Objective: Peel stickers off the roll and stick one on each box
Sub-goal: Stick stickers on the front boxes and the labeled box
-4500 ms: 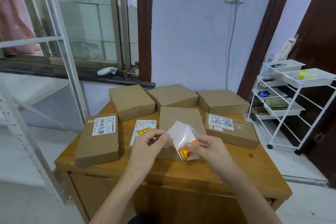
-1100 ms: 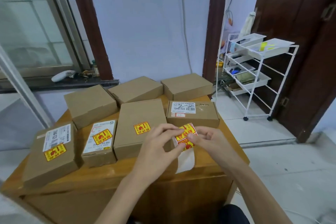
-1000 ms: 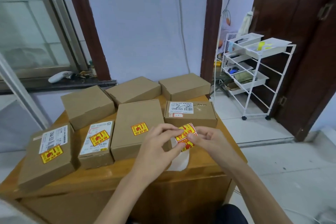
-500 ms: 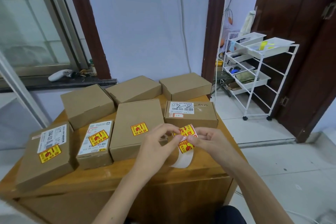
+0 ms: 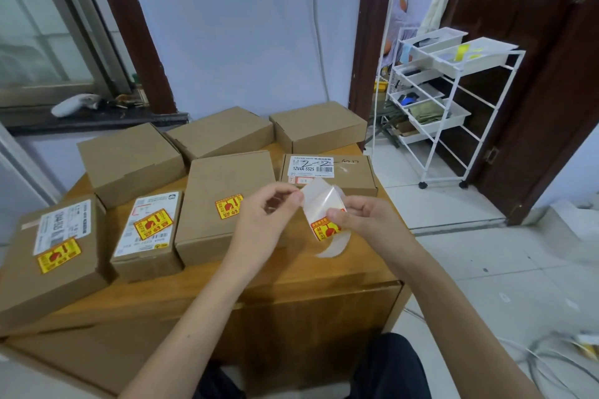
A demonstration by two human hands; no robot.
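Observation:
My left hand [image 5: 265, 214] and my right hand [image 5: 366, 220] hold a sticker strip [image 5: 324, 214] over the table's right front. The left fingers pinch a pale flap lifted off its top. My right thumb presses the strip beside a yellow-and-red sticker [image 5: 325, 230]. Yellow stickers sit on the left front box [image 5: 55, 282], the second box [image 5: 146, 256] and the third box [image 5: 223, 178]. The fourth front box [image 5: 353, 172] carries only a white label. Three back boxes [image 5: 220, 133] have plain tops.
The boxes stand on a wooden cabinet [image 5: 291, 285]. A white wheeled rack [image 5: 447, 100] stands to the right before a dark door [image 5: 534, 74]. Cables [image 5: 551, 356] lie on the floor at lower right. A window sill [image 5: 90, 116] runs behind on the left.
The strip's top yellow sticker faced me half a second ago; my left hand has since pulled it up, showing a pale underside. Since the oldest frame, yellow stickers have appeared on more front boxes.

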